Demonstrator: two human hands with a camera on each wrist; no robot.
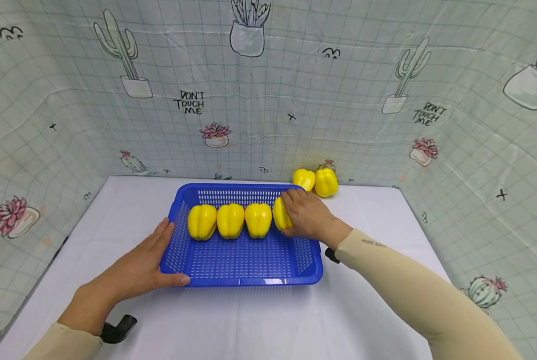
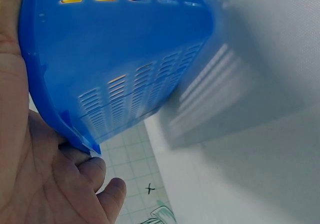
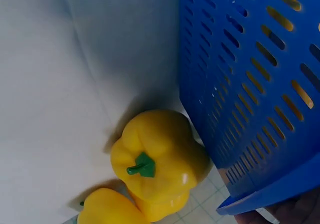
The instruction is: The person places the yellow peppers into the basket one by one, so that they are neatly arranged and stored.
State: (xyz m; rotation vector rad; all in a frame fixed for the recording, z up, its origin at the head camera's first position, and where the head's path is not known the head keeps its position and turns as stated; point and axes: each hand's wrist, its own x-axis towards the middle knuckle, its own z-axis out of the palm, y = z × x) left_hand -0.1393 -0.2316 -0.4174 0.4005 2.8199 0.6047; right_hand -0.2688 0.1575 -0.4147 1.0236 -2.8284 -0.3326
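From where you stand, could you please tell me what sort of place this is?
Probably a small staged tabletop booth: patterned sheeting encloses the back and sides of a white surface, which bears a blue basket of yellow peppers.

A pale gridded backdrop (image 1: 295, 85) printed with potted cacti (image 1: 125, 57) stands behind and beside the white tabletop (image 1: 133, 205).
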